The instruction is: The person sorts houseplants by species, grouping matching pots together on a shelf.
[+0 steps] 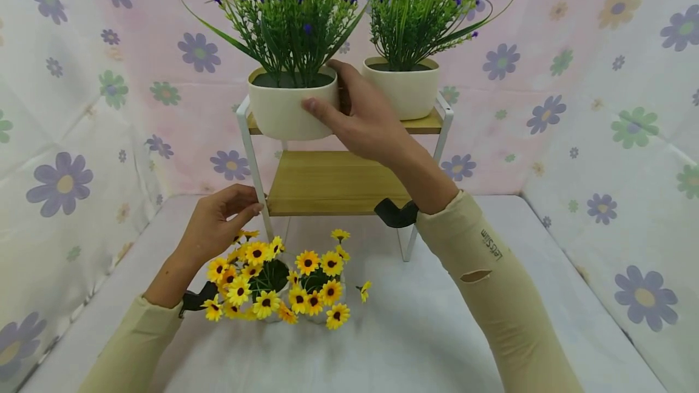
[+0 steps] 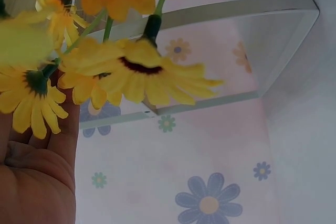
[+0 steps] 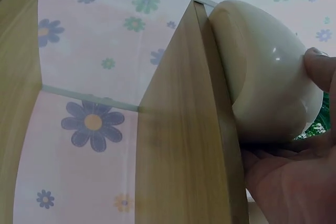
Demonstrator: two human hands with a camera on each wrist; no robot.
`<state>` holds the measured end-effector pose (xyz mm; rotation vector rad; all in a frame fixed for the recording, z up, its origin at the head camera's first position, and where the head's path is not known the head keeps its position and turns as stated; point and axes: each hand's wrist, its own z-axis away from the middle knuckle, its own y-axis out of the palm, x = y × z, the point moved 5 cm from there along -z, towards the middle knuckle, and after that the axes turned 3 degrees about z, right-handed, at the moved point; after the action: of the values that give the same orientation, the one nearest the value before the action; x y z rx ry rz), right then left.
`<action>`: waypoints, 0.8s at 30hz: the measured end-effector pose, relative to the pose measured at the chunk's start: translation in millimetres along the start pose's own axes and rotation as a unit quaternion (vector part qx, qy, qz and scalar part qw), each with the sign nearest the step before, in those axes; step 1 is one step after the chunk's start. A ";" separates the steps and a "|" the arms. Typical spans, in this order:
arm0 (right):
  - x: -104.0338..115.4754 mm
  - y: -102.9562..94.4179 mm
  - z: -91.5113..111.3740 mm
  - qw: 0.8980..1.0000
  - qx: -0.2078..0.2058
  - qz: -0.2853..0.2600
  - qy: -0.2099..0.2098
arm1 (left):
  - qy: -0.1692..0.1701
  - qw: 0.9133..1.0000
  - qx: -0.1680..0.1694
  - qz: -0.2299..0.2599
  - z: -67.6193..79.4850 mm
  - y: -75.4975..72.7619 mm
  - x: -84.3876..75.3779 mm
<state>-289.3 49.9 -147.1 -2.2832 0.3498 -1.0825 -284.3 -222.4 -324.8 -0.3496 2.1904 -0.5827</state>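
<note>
I am gripping the smooth, rounded cream pot of purple flowers with my right hand, thumb across its front and fingers curled behind; it is sitting at the front left edge of the top wooden shelf. My left hand is resting relaxed fingertips against the white metal frame leg. Below it, yellow fabric daisies are bunching in two small pots on the white cloth.

- Bright, even, soft light; faint shadows only.
- Small glare spot on the glossy cream plastic pot.
- Near yellow fabric daisies blurred in left wrist view.
</note>
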 end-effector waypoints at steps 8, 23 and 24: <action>-6.3 0.4 -11.7 0.998 -0.004 0.043 0.047 | 0.003 1.000 -0.001 -0.008 0.0 0.2 -0.6; -7.8 7.1 -25.8 0.997 -0.006 0.038 0.060 | 0.005 1.000 -0.004 0.000 -2.0 2.7 1.9; -7.9 7.4 -26.4 0.997 -0.006 0.039 0.062 | 0.006 1.000 -0.004 0.000 -2.3 2.9 2.0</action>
<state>-314.6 37.3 -143.2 -2.2000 0.4913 -1.1878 -287.5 -220.1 -326.4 -0.3521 2.2054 -0.5768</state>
